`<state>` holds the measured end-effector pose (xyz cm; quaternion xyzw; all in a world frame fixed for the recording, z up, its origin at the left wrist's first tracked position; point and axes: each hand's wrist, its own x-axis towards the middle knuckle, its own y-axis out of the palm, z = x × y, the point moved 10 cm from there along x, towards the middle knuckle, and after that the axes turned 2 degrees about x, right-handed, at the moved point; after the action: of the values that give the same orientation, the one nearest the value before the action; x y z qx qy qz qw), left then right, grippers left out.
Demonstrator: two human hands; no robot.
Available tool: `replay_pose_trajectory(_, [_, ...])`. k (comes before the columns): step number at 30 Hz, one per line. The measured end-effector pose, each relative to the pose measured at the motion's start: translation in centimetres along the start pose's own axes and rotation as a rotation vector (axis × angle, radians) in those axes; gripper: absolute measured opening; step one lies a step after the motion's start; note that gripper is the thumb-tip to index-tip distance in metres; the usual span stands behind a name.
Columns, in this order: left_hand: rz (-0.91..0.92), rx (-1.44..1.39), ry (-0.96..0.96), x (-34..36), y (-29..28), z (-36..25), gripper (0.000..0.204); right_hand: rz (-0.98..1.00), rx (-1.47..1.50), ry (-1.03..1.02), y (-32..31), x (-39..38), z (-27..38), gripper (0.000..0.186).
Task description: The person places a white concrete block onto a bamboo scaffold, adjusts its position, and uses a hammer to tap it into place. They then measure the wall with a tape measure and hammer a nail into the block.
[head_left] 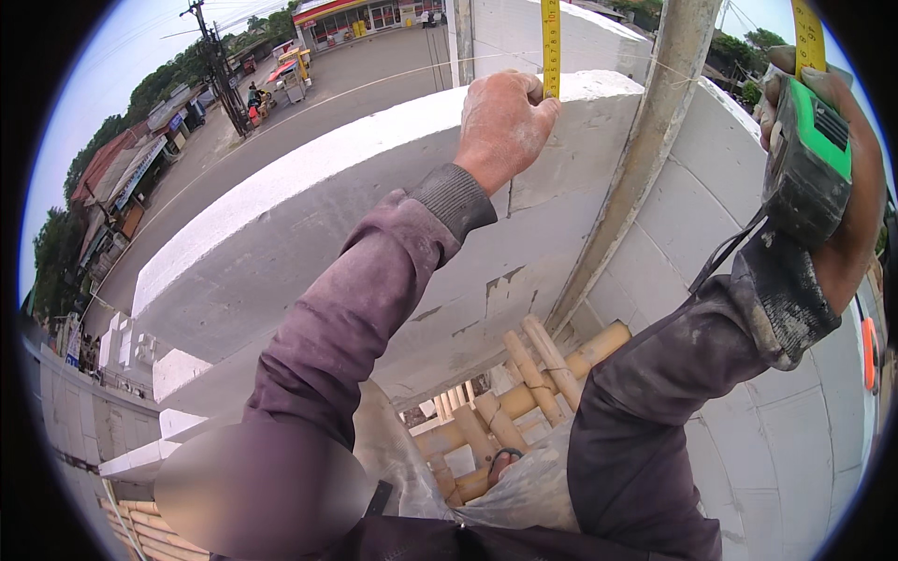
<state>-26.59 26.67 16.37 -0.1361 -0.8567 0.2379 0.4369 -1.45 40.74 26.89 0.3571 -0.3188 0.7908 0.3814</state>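
My left hand is closed, pinching the lower end of a yellow tape blade at the top edge of a pale block wall. The blade rises out of the top of the picture. High at the right, my right hand is wrapped round a green and black tape measure case. Another stretch of yellow blade runs upward beside its fingers. A dark strap hangs from the case along my right wrist. Both forearms are in dusty dark sleeves.
A grey upright post stands where the block wall meets a side wall. Bamboo scaffold poles lie below, with my sandalled foot on them. A thin string crosses above the wall. Beyond lies a road, well below.
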Motion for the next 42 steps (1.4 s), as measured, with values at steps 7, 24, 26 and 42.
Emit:
replay_pose_trajectory(7, [0.085,0.076,-0.058,9.8,14.7,-2.3,0.024,-0.139,0.069,0.122,-3.8,0.7,-5.8,0.040])
replay_pose_trajectory(24, [0.093,0.333,-0.141,13.4,21.0,-1.6,0.032,-0.183,-0.435,-0.363,-2.7,1.3,-9.6,0.021])
replay_pose_trajectory(26, [0.081,0.318,-0.154,13.6,21.0,-1.6,0.031,-0.187,-0.448,-0.375,-2.7,1.3,-9.7,0.019])
replay_pose_trajectory(42, [0.112,0.303,-0.264,13.2,20.7,-1.3,0.026,-0.278,-0.159,0.062,-3.5,1.5,-15.0,0.032])
